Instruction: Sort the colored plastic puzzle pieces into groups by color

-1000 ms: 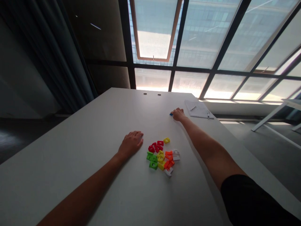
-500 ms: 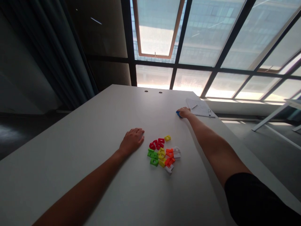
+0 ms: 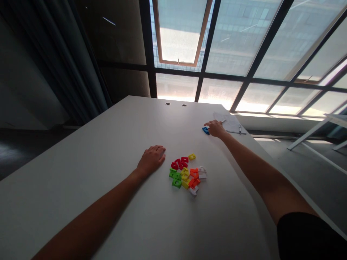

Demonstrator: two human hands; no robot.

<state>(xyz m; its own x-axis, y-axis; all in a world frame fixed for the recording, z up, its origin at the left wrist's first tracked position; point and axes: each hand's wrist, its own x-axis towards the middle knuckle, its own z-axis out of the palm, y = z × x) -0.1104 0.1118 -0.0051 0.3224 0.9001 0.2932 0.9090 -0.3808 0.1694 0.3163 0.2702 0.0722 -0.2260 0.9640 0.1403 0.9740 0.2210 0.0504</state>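
My left hand lies flat on the white table, fingers stretched out and holding nothing. To its right is a cluster of small plastic pieces: red pieces, green pieces, yellow pieces, orange pieces and white pieces. One separate yellow piece sits at the far side of the cluster. Farther off, my right hand is beside a small blue object on the table. Its fingers reach out over that object, apparently loose from it; the exact kind is too small to tell.
Sheets of paper lie near the table's right edge, with a pen on them. Two round holes are near the far edge. Windows stand beyond, a dark curtain at left.
My right hand has loosened from the blue object and drawn slightly right, so more of the object shows. My left hand stays where it was on the table.
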